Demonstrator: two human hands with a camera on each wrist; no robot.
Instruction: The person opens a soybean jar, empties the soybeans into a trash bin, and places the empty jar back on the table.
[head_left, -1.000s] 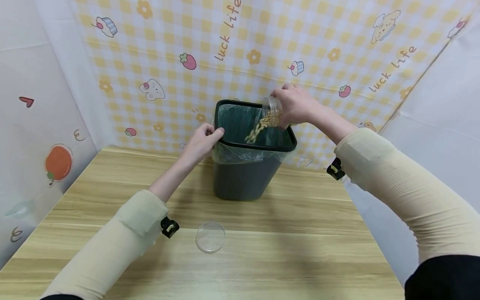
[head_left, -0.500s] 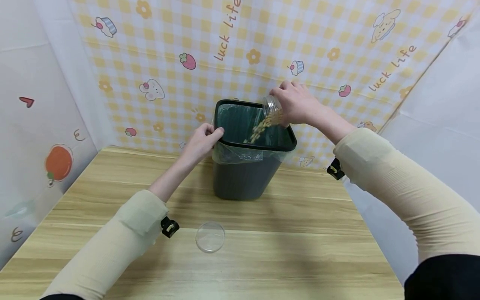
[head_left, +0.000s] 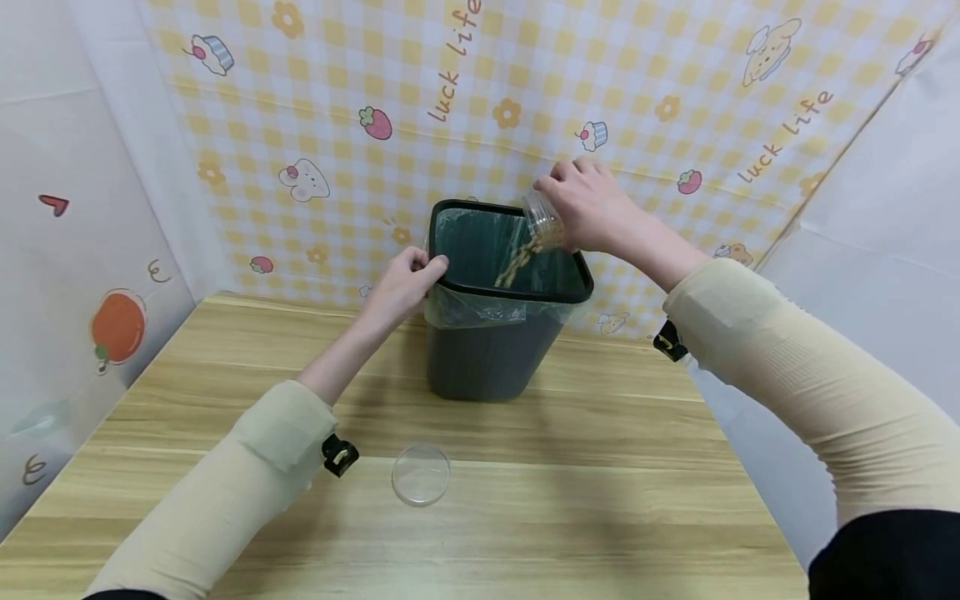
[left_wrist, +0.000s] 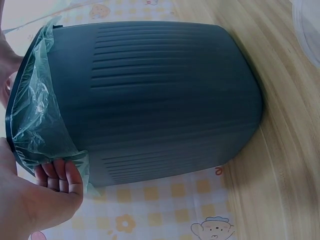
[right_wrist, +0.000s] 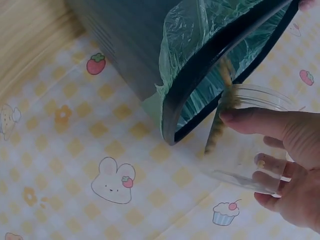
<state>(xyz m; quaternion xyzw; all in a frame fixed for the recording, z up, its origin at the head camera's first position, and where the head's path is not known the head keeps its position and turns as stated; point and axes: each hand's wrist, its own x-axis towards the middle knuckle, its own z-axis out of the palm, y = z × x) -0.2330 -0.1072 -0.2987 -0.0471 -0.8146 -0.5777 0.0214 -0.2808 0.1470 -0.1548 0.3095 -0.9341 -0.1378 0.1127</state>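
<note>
A dark trash bin [head_left: 480,358] with a black rim and a thin green plastic liner [left_wrist: 37,110] stands at the back of the table. My left hand [head_left: 405,283] grips its left rim, thumb on top and fingers curled against the liner outside. Over the bin's right side, my right hand [head_left: 592,204] holds a clear plastic jar [right_wrist: 250,160], tipped with its mouth down to the left. Small tan pellets or beans [head_left: 517,265] stream from the jar into the bin; their exact kind is unclear. Some still lie inside the jar. The bin's bottom is hidden.
A clear round lid [head_left: 421,475] lies on the wood-grain table [head_left: 525,517] in front of the bin. Close behind the bin hangs a yellow checked cloth [head_left: 337,150]. White sheets stand at left and right.
My right hand has tilted the jar further and risen slightly. The stream of pellets has thinned and fewer are in the jar. My left hand and the bin stay still.
</note>
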